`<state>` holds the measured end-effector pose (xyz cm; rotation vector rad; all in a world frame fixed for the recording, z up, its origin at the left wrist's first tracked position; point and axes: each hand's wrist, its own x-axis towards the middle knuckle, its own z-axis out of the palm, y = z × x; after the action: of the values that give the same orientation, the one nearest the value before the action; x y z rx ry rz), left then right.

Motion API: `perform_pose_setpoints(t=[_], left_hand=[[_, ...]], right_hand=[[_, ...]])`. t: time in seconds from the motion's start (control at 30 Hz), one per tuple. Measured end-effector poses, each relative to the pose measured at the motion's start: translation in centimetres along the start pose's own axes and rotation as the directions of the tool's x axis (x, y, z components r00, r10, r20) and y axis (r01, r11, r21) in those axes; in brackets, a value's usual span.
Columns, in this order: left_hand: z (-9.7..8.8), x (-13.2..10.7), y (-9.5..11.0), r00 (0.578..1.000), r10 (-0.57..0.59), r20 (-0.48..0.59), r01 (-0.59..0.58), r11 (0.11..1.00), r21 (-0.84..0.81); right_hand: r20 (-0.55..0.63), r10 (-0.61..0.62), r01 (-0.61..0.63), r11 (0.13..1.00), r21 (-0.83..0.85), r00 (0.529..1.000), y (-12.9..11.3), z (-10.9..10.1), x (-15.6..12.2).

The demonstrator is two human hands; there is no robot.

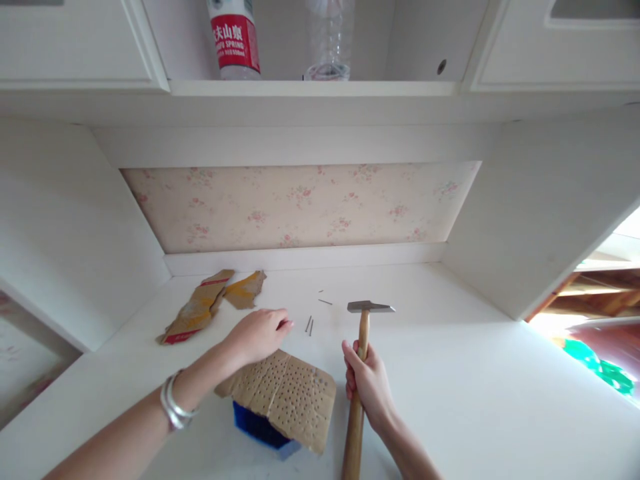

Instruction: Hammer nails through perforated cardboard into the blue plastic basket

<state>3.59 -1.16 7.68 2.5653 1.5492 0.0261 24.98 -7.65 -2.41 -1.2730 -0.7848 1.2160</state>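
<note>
My right hand (369,383) is wrapped round the wooden handle of a hammer (364,333), whose metal head points right above the white desk. My left hand (260,333), with silver bangles at the wrist, reaches forward with fingers curled together, its fingertips a short way left of two loose nails (309,325). Whether it holds anything is hidden. Below the left hand lies a piece of cardboard (290,397) full of small holes, resting on a blue block (257,427).
Torn cardboard scraps (210,303) lie at the back left of the white desk (450,373). More small nails (325,301) lie near the hammer head. Two bottles (234,40) stand on the shelf above. Side panels wall the desk left and right.
</note>
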Motion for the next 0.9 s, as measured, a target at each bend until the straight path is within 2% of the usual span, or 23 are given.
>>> perform_pose_setpoints(t=[0.17,0.37,0.6,0.9], left_hand=[[2.2,5.8,-0.7,0.970,0.037,0.242,-0.054,0.997,0.063],[3.4,9.4,0.1,0.899,0.048,0.435,-0.111,0.987,0.119],[4.3,10.7,-0.2,0.855,0.075,0.513,-0.151,0.983,0.108],[5.4,11.6,-0.3,0.847,0.047,0.529,-0.133,0.983,0.126]], right_hand=[[-0.006,-0.003,0.003,1.000,-0.028,1.000,0.6,-0.1,0.7],[-0.010,0.001,-0.002,0.999,-0.045,1.000,0.9,-0.2,1.2],[-0.011,0.017,-0.018,0.997,-0.073,1.000,0.7,-0.2,1.3],[0.003,0.027,-0.026,0.994,-0.102,1.000,1.2,-0.2,1.3]])
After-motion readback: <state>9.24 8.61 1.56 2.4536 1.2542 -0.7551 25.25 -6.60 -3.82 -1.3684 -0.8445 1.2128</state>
